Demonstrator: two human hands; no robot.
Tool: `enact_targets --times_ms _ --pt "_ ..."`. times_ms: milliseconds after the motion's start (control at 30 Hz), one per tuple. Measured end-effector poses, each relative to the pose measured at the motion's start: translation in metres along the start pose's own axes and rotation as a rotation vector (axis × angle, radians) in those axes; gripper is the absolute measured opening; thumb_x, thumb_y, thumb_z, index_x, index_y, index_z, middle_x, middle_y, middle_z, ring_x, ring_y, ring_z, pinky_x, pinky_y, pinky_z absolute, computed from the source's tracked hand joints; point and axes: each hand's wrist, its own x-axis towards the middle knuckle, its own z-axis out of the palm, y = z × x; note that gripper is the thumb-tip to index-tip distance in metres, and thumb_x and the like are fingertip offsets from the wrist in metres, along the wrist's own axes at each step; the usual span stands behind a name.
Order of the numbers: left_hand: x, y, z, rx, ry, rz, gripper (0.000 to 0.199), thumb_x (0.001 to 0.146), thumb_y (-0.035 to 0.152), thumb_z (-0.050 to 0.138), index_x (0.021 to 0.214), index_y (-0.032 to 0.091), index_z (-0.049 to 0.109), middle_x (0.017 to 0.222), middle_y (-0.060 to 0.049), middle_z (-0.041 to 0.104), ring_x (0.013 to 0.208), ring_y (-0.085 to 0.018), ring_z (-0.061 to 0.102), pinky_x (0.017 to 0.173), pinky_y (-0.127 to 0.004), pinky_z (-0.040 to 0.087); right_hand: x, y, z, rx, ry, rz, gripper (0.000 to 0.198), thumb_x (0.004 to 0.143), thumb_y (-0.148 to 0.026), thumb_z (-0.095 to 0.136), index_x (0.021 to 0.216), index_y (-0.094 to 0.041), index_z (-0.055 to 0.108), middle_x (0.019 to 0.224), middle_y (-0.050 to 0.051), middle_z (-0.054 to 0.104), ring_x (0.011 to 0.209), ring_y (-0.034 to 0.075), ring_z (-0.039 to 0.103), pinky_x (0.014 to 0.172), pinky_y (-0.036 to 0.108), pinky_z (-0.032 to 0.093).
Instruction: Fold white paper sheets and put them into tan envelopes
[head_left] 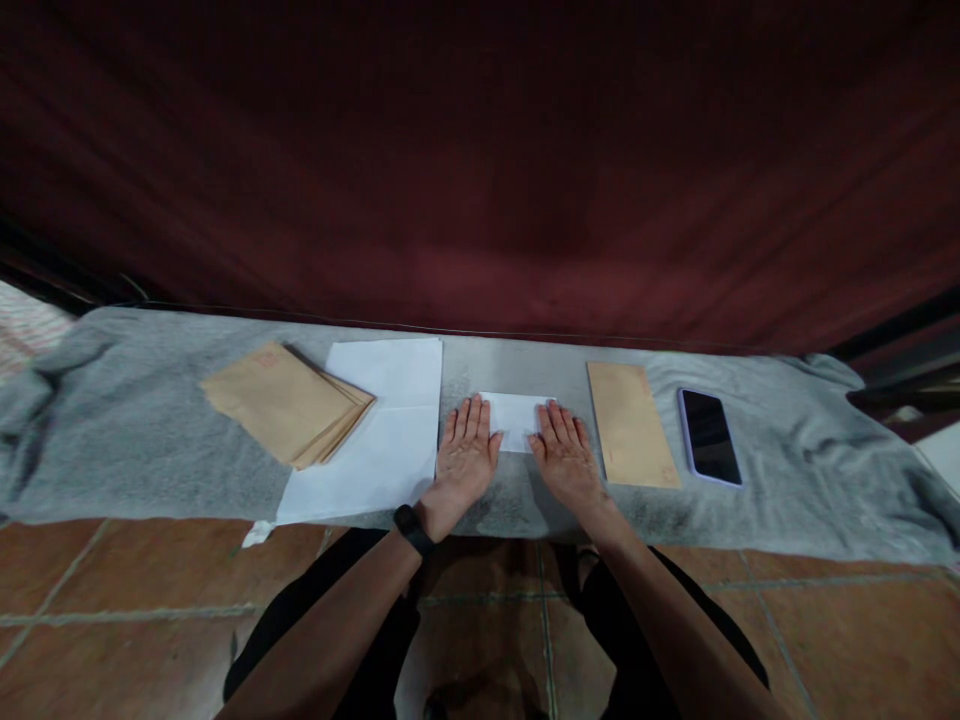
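A small white sheet of paper (514, 421), which looks folded, lies flat on the grey cloth in front of me. My left hand (468, 450) rests palm down on its left end, fingers stretched out and pointing away from me. On the right end lies my right hand (564, 455), also flat with the fingers out. The ends of the paper are hidden under both hands. Just right of my right hand is a single brown envelope (634, 425). Left of my left hand, larger white sheets (397, 420) with a crease lie partly under a stack of brown envelopes (285, 405).
Grey cloth (135, 440) covers the long, narrow surface. A phone (710, 437) in a light purple case lies at the right. Behind everything hangs a dark red curtain (480, 200). A white scrap (258, 533) sits at the front edge, above the tiled floor (150, 570).
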Motion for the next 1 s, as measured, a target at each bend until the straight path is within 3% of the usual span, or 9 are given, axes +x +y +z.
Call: enact_targets --times_ms 867,1000 --pt "-0.012 -0.007 -0.007 -0.059 0.078 -0.013 0.057 0.099 0.023 0.036 0.152 0.003 0.037 0.16 -0.02 0.036 0.151 -0.031 0.03 0.123 -0.05 0.029 0.0 0.023 -0.01 0.038 -0.007 0.069 0.053 0.105 -0.03 0.034 0.155 -0.012 0.038 0.162 0.016 0.036 0.148 0.032 0.035 0.118 0.053 0.031" --pt "-0.017 0.0 -0.011 -0.127 0.11 0.099 0.057 0.102 0.025 0.034 0.154 0.004 0.033 0.161 -0.019 0.035 0.153 -0.028 0.025 0.124 -0.05 0.03 0.002 0.016 -0.018 0.162 -0.015 0.057 0.055 0.106 -0.033 0.03 0.156 -0.011 0.036 0.162 0.015 0.036 0.15 0.03 0.032 0.12 0.052 0.031"
